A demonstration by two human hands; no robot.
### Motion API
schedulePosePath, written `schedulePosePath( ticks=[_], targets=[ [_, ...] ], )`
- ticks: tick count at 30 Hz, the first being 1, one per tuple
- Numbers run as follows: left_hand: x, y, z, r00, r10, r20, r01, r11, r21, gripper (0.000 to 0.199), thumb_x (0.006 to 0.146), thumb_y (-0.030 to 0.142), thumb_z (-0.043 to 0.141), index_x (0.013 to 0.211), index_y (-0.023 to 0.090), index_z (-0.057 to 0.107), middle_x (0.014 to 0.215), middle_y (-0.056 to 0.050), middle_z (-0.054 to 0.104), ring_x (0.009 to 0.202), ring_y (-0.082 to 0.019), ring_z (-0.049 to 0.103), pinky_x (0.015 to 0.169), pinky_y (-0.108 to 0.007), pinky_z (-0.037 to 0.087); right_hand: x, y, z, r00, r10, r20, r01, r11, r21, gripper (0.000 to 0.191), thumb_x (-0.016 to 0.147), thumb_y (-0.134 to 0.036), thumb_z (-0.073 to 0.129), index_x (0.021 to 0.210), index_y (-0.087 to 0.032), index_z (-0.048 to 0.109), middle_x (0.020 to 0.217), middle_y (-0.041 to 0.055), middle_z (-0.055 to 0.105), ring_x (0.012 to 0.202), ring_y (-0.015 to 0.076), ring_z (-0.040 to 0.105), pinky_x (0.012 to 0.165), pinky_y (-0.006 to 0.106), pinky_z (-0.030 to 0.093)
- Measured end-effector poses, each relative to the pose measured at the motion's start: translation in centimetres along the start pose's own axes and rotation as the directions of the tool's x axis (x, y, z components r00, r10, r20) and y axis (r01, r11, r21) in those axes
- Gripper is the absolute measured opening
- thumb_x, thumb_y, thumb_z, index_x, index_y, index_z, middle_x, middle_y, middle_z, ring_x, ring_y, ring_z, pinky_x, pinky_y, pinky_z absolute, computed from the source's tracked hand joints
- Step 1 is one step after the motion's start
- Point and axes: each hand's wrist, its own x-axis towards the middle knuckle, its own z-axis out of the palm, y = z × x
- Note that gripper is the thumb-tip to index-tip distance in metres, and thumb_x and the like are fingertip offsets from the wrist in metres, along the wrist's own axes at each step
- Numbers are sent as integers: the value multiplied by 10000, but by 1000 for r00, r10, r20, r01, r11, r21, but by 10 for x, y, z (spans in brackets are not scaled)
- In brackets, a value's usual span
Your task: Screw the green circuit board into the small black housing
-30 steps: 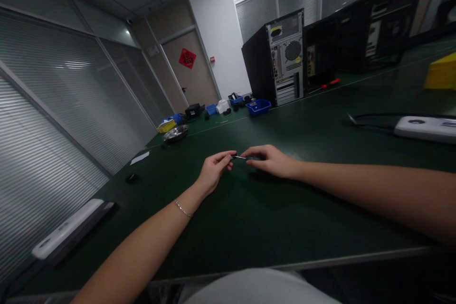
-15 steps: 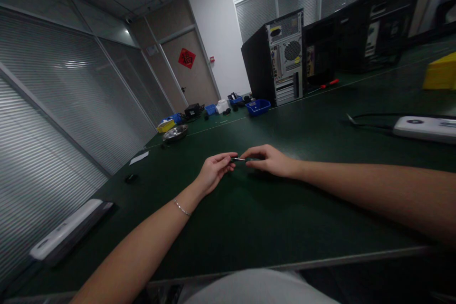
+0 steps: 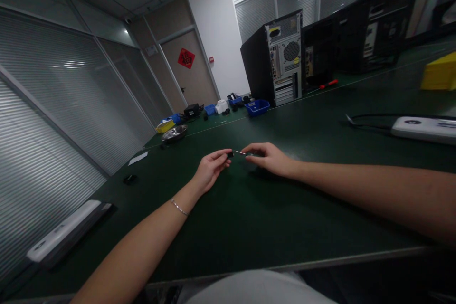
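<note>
Blue tray, contents unclear, stands beyond black piece.

Spans the foreground as a dark green tabletop. Carries, at left, a long white unit, a small black object and a white slip; farther back, a shiny metal dish, a blue tray and an upright computer case; at right, a red-handled tool and a yellow box.

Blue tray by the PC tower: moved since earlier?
No. The blue tray keeps its place beside the PC tower; both drift slightly left together, likely camera motion.
</note>
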Motion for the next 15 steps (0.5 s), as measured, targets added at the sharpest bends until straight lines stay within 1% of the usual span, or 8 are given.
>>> schedulePosePath(
  ticks=[3,5,6,8,9,11,13,15],
  targets=[
    [8,19,-16,992,70,-108,-72,997,-14,205,790,59,668,986,74,726,879,-106,694,739,-124,623,690,-210,510,-2,-4,-2,1000,11,20,-11,1000,-4,319,877,-312,558,1149,-168,644,1036,71,660,886,218,598,751,324,459],
    [14,43,-40,964,150,-221,-162,986,-38,185,802,44,640,968,72,715,907,-106,690,740,-119,629,671,-198,519,-4,-7,-3,999,17,37,-17,1000,-6,321,888,-324,546,1156,-174,640,1049,69,657,883,215,601,742,320,463],
    [16,57,-57,935,197,-295,-221,974,-50,173,818,37,613,959,79,705,902,-91,684,729,-108,626,666,-188,520,-4,-8,-4,999,18,47,-18,1000,-7,319,892,-329,542,1155,-177,640,1049,67,656,880,213,601,740,319,464],
    [15,85,-97,843,272,-463,-338,939,-63,154,870,53,556,964,97,670,880,-51,661,690,-83,608,634,-174,518,-5,-10,-4,998,20,66,-19,1000,-10,318,895,-338,542,1154,-182,640,1034,61,656,865,207,600,736,318,464],
    [11,97,-118,788,287,-544,-380,923,-65,140,896,95,543,992,103,644,895,-44,649,685,-91,605,618,-199,525,-5,-11,-4,997,19,73,-18,1000,-12,319,896,-342,543,1156,-182,638,1026,58,655,857,205,598,734,318,463],
    [-5,115,-160,671,287,-684,-445,893,-62,199,918,226,557,1085,123,591,998,-61,631,769,-147,627,646,-291,549,-5,-11,-4,996,16,86,-14,1000,-16,323,899,-349,542,1161,-182,632,1019,54,651,849,201,592,730,317,463],
    [-27,123,-196,566,266,-780,-487,872,-56,269,916,271,561,1149,136,568,1094,-85,612,876,-188,630,727,-356,553,-4,-10,-4,995,13,95,-11,1000,-17,328,905,-354,534,1170,-183,624,1022,54,646,848,200,589,730,317,463],
    [-50,122,-222,478,248,-842,-520,853,-44,301,916,286,560,1181,144,555,1148,-97,596,938,-211,622,778,-393,544,-4,-9,-5,995,15,103,-14,1000,-18,334,911,-360,526,1182,-186,615,1036,56,641,857,202,589,735,322,465]
  ],
)
